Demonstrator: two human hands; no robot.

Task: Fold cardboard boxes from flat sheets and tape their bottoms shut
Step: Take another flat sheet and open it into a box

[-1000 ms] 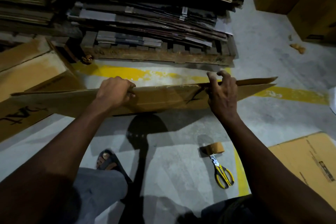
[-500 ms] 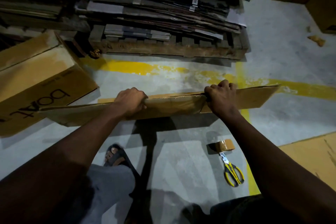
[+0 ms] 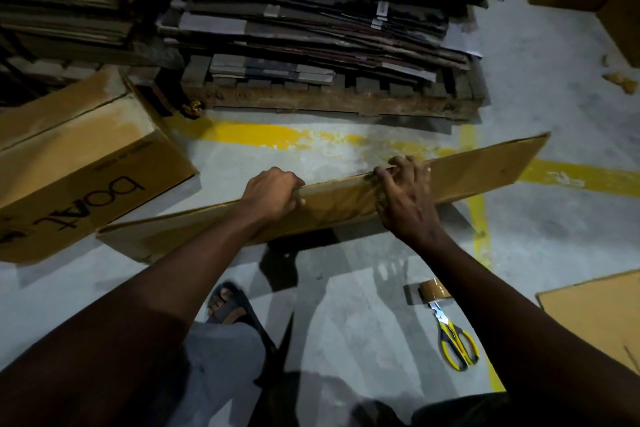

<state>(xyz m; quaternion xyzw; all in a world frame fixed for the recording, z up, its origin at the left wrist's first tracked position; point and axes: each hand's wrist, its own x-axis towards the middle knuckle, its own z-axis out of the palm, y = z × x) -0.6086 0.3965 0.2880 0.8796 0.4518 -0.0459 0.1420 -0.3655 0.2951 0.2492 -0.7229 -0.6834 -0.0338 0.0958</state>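
Gripping top edge of flat cardboard sheet [image 3: 485, 170], left hand [image 3: 273, 192] and right hand [image 3: 405, 198] both clamped on.
Folding not begun; next, likely spread it open. Tape roll [image 3: 434, 291] at 5 o'clock.

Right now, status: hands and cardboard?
Left hand, right hand grip top edge of flat cardboard sheet. Not yet opened. Folded box near its left end. Tape roll, scissors idle.

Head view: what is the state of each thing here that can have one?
flat cardboard sheet: unfolded, held on edge by both hands.
left hand: grips the sheet's top edge.
right hand: fingers curled over the same edge.
tape roll: on the floor, untouched.
scissors: closed, on the floor beside the tape roll.
printed box: folded up, flaps shut.
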